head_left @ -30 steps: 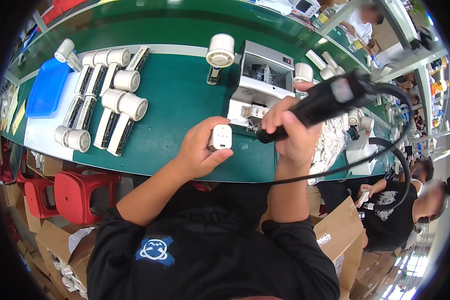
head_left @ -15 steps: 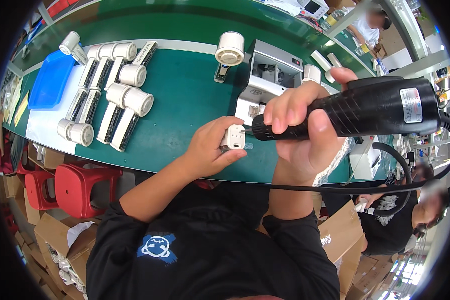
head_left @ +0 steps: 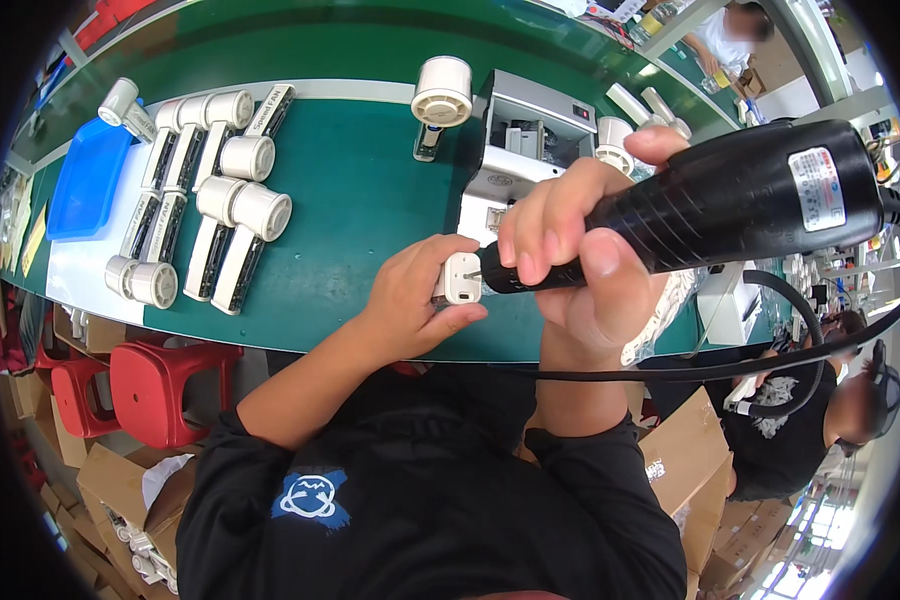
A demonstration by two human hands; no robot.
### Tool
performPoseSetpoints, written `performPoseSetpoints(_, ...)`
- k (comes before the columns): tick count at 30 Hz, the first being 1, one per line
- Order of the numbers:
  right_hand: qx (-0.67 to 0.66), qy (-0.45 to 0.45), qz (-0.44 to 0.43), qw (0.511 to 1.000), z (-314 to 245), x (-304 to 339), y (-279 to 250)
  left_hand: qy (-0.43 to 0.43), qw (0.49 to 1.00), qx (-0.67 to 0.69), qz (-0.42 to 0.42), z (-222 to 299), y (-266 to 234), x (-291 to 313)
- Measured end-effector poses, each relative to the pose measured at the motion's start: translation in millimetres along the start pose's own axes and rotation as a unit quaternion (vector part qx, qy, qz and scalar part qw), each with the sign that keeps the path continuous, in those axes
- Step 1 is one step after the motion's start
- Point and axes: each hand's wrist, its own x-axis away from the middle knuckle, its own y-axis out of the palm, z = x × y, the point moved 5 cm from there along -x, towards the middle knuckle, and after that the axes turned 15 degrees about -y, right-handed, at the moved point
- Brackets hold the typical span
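My left hand (head_left: 402,302) is closed round a white handheld fan (head_left: 462,280), whose handle end, with small holes and a slot, faces right. The rest of this fan is hidden by my fingers. My right hand (head_left: 592,245) grips a thick black electric screwdriver (head_left: 735,205), held nearly level with its cord trailing at the right. Its thin bit reaches the upper part of the white end and appears to touch it. Beyond my hands, another fan (head_left: 442,95) stands upright beside a grey metal machine (head_left: 535,125).
Several white fans (head_left: 245,210) lie in rows at the left, near a blue tray (head_left: 92,180). Red stools (head_left: 170,390) and cardboard boxes (head_left: 685,450) stand below the green table (head_left: 340,150). A black cable (head_left: 670,375) crosses the front edge. Co-workers are at the right.
The screwdriver bit has come closer to the fan's end, and less of it shows. Both hands have shifted slightly left in view, as has the whole scene.
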Motion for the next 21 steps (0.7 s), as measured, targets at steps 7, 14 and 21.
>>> performPoseSetpoints(7, -0.02, -0.03, -0.036, 0.999, -8.9, -2.2, -14.3, -0.004, 1.0, -0.009, 0.008, -1.4, -3.3, 2.7)
performPoseSetpoints(14, 0.174, 0.016, 0.083, 0.981, 25.0, 24.8, -67.0, -0.054, 0.993, 0.108, 0.014, -15.8, -6.0, 10.9)
performPoseSetpoints(21, 0.142, 0.119, 0.066, 0.98, 28.5, 40.1, -66.2, -0.056, 0.993, 0.1, 0.017, -13.7, -9.2, 12.6)
